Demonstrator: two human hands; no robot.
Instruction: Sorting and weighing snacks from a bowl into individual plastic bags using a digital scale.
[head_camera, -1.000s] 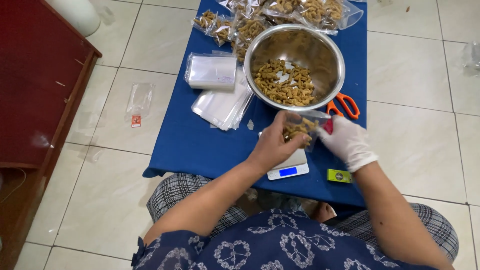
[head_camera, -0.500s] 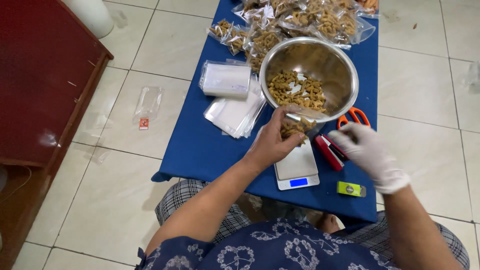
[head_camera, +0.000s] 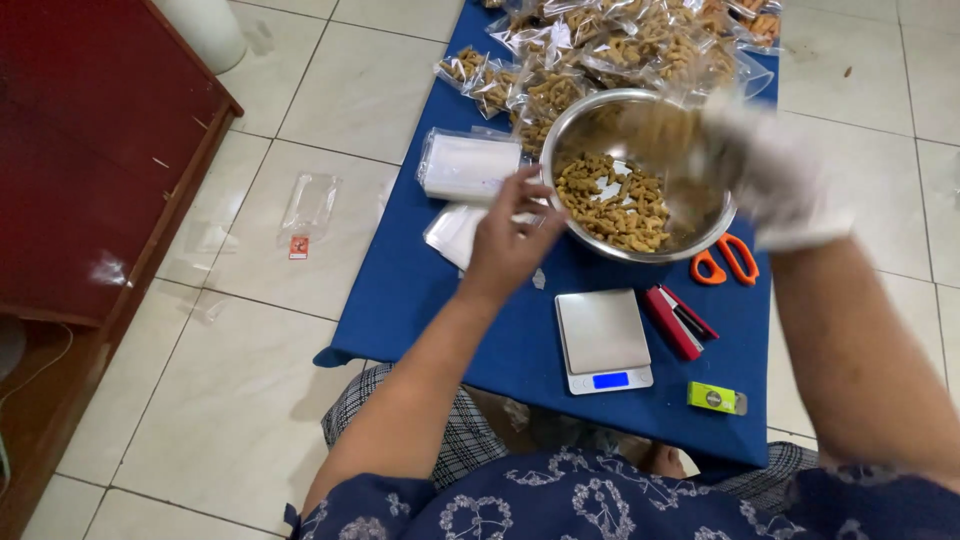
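Our left hand is bare and wide open, with its fingers spread. It holds nothing. It hangs over the loose flat bags, just beside the bowl. We cannot tell if the fingertips touch a bag or float above it.

Our right hand wears a white glove and is up over the far side of the bowl. It is a blur, so we cannot tell whether it is open or closed. There is a brown smear next to it, but we cannot say what that is.

The snacks lie in a heap in the bottom of the bowl. The bowl sits on the blue table, with the scale near us, and the stapler and scissors on the right. A neat pack of bags sits left of the bowl, and many full bags lie behind it.

What could go wrong? The flat bags are thin and slippery, so we think our fingers could pick up two at once or push the pile off the table edge. One bag lies on the floor. Our left hand is very close to the bowl rim, so a bump could tip it and spill snacks. Our right hand looks quick, and a quick hand could drop crumbs outside the bowl.
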